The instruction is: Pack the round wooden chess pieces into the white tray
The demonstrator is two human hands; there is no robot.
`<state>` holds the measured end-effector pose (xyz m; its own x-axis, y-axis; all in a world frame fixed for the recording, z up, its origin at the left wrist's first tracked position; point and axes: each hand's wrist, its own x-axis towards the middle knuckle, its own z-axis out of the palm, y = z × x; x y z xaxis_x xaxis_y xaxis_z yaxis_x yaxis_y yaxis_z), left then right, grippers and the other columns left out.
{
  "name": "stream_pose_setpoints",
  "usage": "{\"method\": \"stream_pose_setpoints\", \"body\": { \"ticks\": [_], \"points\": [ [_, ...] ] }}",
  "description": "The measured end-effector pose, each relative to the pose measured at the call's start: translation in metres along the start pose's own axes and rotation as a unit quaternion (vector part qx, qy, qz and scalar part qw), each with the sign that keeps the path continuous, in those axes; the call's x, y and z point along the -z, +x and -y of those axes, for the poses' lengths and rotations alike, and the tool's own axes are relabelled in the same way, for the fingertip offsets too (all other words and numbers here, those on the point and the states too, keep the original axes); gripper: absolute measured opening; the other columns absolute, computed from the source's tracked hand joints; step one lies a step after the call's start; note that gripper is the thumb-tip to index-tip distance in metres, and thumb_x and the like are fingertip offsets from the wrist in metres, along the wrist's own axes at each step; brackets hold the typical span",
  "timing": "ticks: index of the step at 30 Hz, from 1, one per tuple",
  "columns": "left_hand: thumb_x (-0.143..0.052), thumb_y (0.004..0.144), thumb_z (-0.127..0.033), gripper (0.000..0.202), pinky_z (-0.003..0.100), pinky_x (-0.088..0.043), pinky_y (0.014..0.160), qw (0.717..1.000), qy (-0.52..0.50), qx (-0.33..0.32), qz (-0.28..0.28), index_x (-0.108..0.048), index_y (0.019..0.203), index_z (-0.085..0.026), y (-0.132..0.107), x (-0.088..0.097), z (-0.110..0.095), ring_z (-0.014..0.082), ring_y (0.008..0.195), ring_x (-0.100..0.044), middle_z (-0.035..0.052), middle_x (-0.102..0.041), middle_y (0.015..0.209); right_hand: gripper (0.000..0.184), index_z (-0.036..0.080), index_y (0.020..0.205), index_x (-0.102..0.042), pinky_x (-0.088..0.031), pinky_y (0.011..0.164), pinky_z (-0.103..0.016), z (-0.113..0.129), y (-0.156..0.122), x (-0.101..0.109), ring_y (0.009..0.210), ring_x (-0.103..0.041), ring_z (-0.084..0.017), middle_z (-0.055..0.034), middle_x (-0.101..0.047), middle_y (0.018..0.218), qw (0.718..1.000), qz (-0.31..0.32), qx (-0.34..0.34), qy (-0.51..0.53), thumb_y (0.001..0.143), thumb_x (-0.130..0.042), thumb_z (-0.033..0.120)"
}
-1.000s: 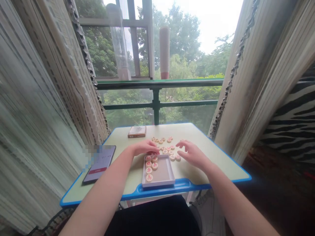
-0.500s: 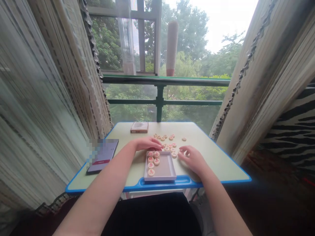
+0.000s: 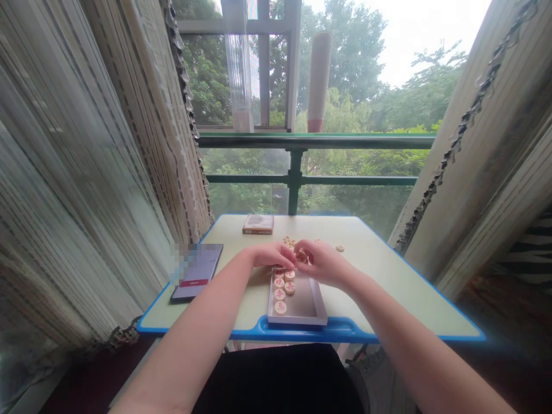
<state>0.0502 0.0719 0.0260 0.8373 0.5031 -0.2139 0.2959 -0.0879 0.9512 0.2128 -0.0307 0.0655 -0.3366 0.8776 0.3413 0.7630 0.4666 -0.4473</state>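
My right hand (image 3: 324, 260) curls around a round wooden Chinese chess piece (image 3: 301, 256), held between thumb and fingers just past the far edge of the box. Beside it, my left hand (image 3: 272, 253) reaches in with stretched, slightly bent fingers, their tips close to that piece; whether they touch it I cannot tell. Below both hands lies a shallow white box (image 3: 307, 299) with several red-marked chess pieces (image 3: 280, 294) in its left part, face up in two columns. Behind the fingers, small loose chess pieces (image 3: 288, 241) show partly; my hands hide most of the others.
A lone chess piece (image 3: 340, 248) lies to the right on the pale, blue-edged table (image 3: 388, 299). At the back left is a small flat box (image 3: 257, 224), and a dark grey flat case (image 3: 199, 270) lies at the left edge. A green railing (image 3: 362, 141) stands behind.
My right hand has moved left and inward to meet my left hand, and now has a chess piece in its fingers. The whole view has shifted, so the table appears further right.
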Motion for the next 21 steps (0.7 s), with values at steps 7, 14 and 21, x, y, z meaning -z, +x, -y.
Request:
{"method": "stream_pose_setpoints", "body": {
  "ticks": [7,14,21],
  "points": [
    [-0.074,0.058,-0.028,0.031,0.024,-0.043,0.07,0.999,0.047,0.02,-0.015,-0.07,0.088,-0.018,0.005,0.004,0.004,0.0128,0.075,-0.058,0.0032,-0.068,0.085,0.019,0.018,0.083,-0.057,-0.036,0.056,-0.024,-0.064,0.014,-0.008,0.053,-0.043,-0.011,0.0048,-0.046,0.055,0.986,-0.148,-0.068,0.032,0.07,-0.044,0.023],
    [-0.075,0.058,-0.027,0.033,0.025,-0.044,0.077,1.0,0.019,0.014,-0.003,-0.07,0.09,-0.018,0.005,0.005,0.005,0.0135,0.081,-0.059,0.0034,-0.068,0.089,0.021,0.017,0.086,-0.059,-0.039,0.058,-0.025,-0.075,0.006,-0.017,0.057,-0.046,-0.012,0.0018,-0.053,0.061,0.991,-0.102,-0.06,0.056,0.071,-0.047,0.025],
    [-0.076,0.058,-0.025,0.032,0.028,-0.042,0.085,1.0,0.004,0.008,0.005,-0.07,0.088,-0.018,0.002,0.004,0.001,0.015,0.086,-0.059,0.0026,-0.068,0.087,0.026,0.018,0.094,-0.064,-0.041,0.062,-0.025,-0.048,-0.002,-0.006,0.065,-0.053,-0.013,-0.0014,-0.063,0.074,0.993,0.056,0.038,0.099,0.073,-0.049,0.021]
  ]
}}
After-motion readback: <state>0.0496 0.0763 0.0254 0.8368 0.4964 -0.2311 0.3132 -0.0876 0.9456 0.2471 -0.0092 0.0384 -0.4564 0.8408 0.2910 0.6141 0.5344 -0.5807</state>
